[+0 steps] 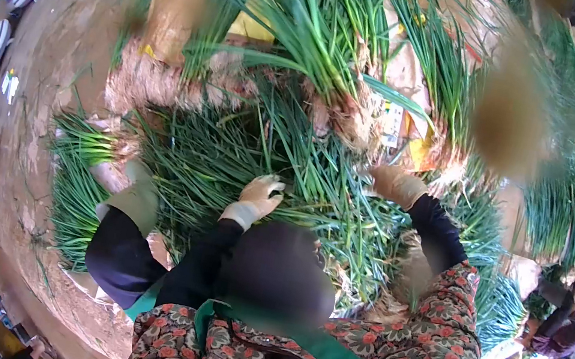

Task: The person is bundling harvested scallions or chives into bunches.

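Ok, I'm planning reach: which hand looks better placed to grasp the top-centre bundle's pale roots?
Probably the right hand: it is closer to the pale roots, while the left hand is farther back, over green leaves.

The green leaves [194, 145] look smooth and glossy, their roots [158, 86] dry and fibrous, the gloves [260, 194] matt, the floral jacket [439, 342] and black sleeves [437, 227] matt cloth, the floor [25, 158] rough.

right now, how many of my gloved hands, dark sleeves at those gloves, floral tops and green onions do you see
Left gloved hand and right gloved hand: 2
Dark sleeves: 2
Floral top: 1
Green onions: too overlapped to count
Counted total: 5
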A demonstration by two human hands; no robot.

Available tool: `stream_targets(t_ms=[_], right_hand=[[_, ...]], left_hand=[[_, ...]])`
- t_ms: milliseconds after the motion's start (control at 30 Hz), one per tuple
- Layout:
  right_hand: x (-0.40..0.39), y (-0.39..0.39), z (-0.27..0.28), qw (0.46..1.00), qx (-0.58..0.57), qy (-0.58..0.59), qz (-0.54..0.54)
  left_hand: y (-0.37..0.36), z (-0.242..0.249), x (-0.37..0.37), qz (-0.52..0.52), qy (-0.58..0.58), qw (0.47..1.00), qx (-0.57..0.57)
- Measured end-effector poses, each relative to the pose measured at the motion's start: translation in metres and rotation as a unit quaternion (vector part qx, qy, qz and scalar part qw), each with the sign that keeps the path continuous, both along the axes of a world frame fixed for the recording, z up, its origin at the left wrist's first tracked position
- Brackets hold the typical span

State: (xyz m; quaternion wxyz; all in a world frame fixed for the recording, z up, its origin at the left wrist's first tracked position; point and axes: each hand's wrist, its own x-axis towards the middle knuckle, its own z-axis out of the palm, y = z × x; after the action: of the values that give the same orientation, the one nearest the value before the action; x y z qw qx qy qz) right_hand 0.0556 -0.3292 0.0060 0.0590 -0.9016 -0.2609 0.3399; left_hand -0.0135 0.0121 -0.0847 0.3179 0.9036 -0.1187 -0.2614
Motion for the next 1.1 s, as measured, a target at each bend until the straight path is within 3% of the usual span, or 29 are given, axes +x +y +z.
stream_targets(t_ms=[100, 133, 167, 200, 267, 300, 367, 433, 500, 533, 600, 667, 767, 800, 867, 900, 933, 1000, 1033, 1100], right_hand=[[-0.023, -0.01, 0.011, 0.999, -0.001, 0.045, -0.017], [-0.019, -0.007, 0.019, 0.995, 0.039, 0.054, -0.069], [-0.009, -0.005, 0.024, 0.988, 0.08, 0.061, -0.12], [-0.002, -0.015, -0.009, 0.984, 0.118, -0.086, -0.106], [0.014, 0.028, 0.052, 0.92, 0.285, -0.097, -0.252], [0.022, 0.044, 0.067, 0.907, 0.303, -0.149, -0.25], [0.034, 0.068, 0.066, 0.897, 0.312, -0.214, -0.229], [0.044, 0.098, 0.061, 0.902, 0.299, -0.243, -0.194], [0.04, 0.134, 0.086, 0.949, 0.12, -0.181, -0.229], [0.046, 0.134, 0.057, 0.953, 0.071, -0.234, -0.177], [0.055, 0.13, 0.008, 0.948, 0.102, -0.24, -0.182], [0.052, 0.134, 0.001, 0.931, 0.139, -0.274, -0.198], [0.003, 0.146, 0.046, 0.94, 0.18, -0.226, -0.183], [-0.018, 0.149, 0.049, 0.96, 0.181, -0.168, -0.128], [-0.045, 0.156, 0.071, 0.991, 0.133, 0.0, -0.002], [-0.048, 0.139, 0.017, 0.981, 0.171, 0.091, 0.011], [-0.038, 0.13, -0.013, 0.948, 0.257, 0.175, -0.064], [-0.029, 0.135, -0.001, 0.904, 0.314, 0.114, -0.265], [-0.023, 0.142, -0.002, 0.866, 0.413, 0.051, -0.278], [-0.012, 0.171, 0.001, 0.805, 0.451, 0.152, -0.354]], left_hand=[[0.014, -0.014, -0.027, 0.055, -0.026, 0.995, -0.08], [0.021, -0.015, -0.028, 0.086, 0.0, 0.987, -0.137], [0.027, -0.017, -0.028, 0.194, 0.141, 0.916, -0.323], [0.035, -0.017, -0.026, 0.255, 0.146, 0.889, -0.352], [0.039, -0.013, -0.021, 0.403, 0.177, 0.808, -0.39], [0.041, -0.007, -0.018, 0.451, 0.205, 0.778, -0.385], [0.038, 0.009, -0.017, 0.457, 0.21, 0.768, -0.397], [0.027, 0.027, -0.015, 0.463, 0.216, 0.724, -0.465], [0.014, 0.039, -0.01, 0.438, 0.237, 0.708, -0.5], [0.008, 0.047, -0.008, 0.431, 0.244, 0.705, -0.507], [-0.001, 0.059, -0.001, 0.415, 0.254, 0.699, -0.523], [-0.005, 0.065, 0.004, 0.405, 0.259, 0.689, -0.543], [-0.012, 0.073, 0.017, 0.412, 0.295, 0.622, -0.597], [-0.018, 0.091, 0.023, 0.444, 0.34, 0.596, -0.577], [-0.019, 0.061, 0.021, 0.433, 0.371, 0.539, -0.619], [-0.019, 0.049, 0.019, 0.427, 0.385, 0.511, -0.639], [-0.019, 0.052, 0.017, 0.402, 0.376, 0.505, -0.665], [-0.018, 0.059, 0.005, 0.414, 0.365, 0.544, -0.631], [-0.018, 0.065, -0.002, 0.419, 0.358, 0.564, -0.615], [-0.024, 0.066, -0.012, 0.44, 0.353, 0.602, -0.565]])
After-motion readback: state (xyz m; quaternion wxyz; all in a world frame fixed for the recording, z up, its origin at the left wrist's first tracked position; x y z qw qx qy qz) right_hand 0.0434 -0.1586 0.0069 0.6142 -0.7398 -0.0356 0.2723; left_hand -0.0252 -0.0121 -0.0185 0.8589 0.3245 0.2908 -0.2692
